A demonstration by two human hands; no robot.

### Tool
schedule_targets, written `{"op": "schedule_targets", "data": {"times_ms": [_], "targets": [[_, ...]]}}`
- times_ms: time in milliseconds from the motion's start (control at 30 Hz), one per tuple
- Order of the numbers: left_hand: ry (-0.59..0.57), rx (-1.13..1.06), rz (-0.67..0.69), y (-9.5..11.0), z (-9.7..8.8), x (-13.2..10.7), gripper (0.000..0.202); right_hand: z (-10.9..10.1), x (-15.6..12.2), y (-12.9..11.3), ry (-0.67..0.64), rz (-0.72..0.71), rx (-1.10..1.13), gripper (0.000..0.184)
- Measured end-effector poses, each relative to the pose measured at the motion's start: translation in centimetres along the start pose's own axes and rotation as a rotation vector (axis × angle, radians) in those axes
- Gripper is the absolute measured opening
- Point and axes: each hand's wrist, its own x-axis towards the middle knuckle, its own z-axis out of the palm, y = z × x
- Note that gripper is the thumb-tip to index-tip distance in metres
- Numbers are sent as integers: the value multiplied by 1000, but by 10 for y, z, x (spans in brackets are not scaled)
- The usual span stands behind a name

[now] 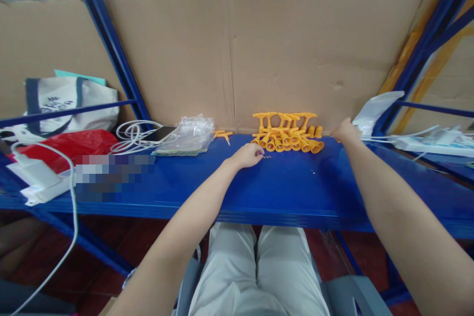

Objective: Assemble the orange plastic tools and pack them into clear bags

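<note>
A pile of several orange plastic T-handled parts point(287, 133) lies at the back of the blue shelf point(229, 187), against the cardboard wall. My left hand point(247, 154) rests on the shelf just in front of the pile's left end, fingers curled by some small dark metal bits point(267, 157). My right hand point(345, 131) is at the pile's right end, fingers closed and pointing away, so what they hold is hidden. A single orange part point(222, 134) lies apart, left of the pile.
A crumpled clear plastic bag point(190, 133), a phone point(160, 134) and a coiled white cable point(129, 136) lie to the left. Further left are a red bag point(70, 143), a white tote point(66, 103) and a charger point(35, 173). White packets and a power strip point(425, 145) sit right.
</note>
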Motion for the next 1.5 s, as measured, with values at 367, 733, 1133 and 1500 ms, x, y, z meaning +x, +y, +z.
{"op": "schedule_targets", "data": {"times_ms": [367, 733, 1133, 1500], "targets": [[68, 96, -24, 1, -7, -1, 27, 13, -24, 11, 155, -214, 296, 37], [-234, 185, -399, 6, -40, -19, 42, 17, -13, 21, 223, -272, 219, 34], [-109, 119, -278, -3, -27, -13, 39, 14, -50, -10, -25, -634, 209, 41], [-64, 116, -277, -13, -17, -9, 41, 56, -77, -33, -251, -975, 260, 34]]}}
